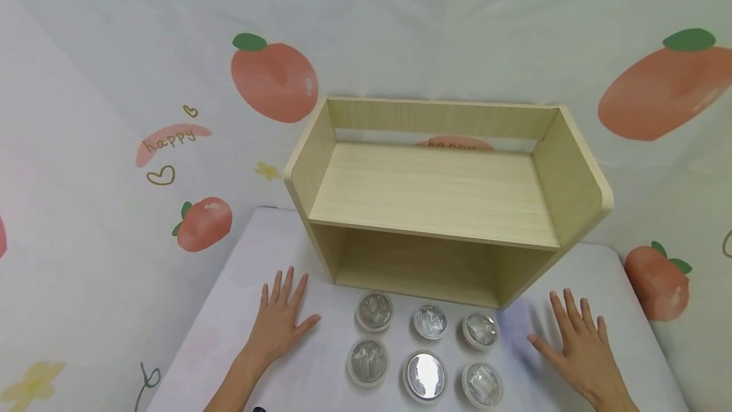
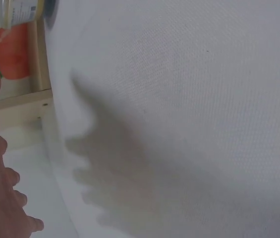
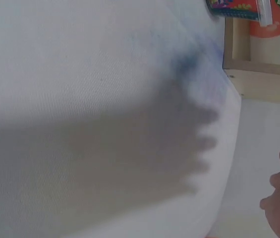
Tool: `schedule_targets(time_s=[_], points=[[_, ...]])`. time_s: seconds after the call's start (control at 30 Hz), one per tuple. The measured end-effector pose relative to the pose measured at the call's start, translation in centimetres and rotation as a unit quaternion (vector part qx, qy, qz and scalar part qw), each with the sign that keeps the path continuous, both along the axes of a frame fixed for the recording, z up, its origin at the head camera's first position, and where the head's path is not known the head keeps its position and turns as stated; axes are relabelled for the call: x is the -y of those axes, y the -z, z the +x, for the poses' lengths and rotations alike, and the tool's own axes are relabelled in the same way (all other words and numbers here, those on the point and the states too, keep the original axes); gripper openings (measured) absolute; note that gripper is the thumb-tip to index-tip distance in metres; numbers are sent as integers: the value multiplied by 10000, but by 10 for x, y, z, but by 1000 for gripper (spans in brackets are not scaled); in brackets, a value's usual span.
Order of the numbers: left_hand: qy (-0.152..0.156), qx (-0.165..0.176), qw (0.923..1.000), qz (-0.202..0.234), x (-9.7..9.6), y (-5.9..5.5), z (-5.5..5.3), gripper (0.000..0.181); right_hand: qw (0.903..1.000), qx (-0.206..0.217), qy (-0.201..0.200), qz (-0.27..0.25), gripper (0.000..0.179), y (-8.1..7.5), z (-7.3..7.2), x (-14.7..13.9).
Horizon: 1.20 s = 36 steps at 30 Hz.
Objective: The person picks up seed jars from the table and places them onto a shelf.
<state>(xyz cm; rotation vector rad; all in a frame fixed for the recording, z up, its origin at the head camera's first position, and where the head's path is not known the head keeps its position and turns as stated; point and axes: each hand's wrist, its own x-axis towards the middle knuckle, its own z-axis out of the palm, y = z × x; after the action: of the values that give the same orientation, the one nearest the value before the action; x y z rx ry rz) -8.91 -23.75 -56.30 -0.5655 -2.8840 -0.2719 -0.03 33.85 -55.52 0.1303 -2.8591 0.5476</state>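
Across the tabletop [image 1: 311, 377], six round containers [image 1: 368, 362] stand in two rows before the wooden shelf [image 1: 434, 192]; left hand [image 1: 276, 326] and right hand [image 1: 586, 355] spread, holding nothing; a hasty sideways reach could knock close-set neighbours.

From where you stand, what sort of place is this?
Probably a small staged tabletop workspace: a white table, a pale wooden shelf unit and a fruit-patterned backdrop behind it.
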Motion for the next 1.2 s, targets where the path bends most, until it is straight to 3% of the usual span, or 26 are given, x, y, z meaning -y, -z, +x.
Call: schedule_targets(time_s=[0.4, 0.83, 1.2], points=[[64, 35, 9997, 241, -5, -15, 1, 90, 9982, -366, -437, -206, 98, -12, 4, 18], [189, 210, 9980, 558, -20, -53, 6, 93, 9933, -788, -725, -431, 100, -18, 9, 30], [474, 283, 9930, 1046, -22, -73, 1, 97, 9904, -527, -936, -870, 97, -22, 13, 45]])
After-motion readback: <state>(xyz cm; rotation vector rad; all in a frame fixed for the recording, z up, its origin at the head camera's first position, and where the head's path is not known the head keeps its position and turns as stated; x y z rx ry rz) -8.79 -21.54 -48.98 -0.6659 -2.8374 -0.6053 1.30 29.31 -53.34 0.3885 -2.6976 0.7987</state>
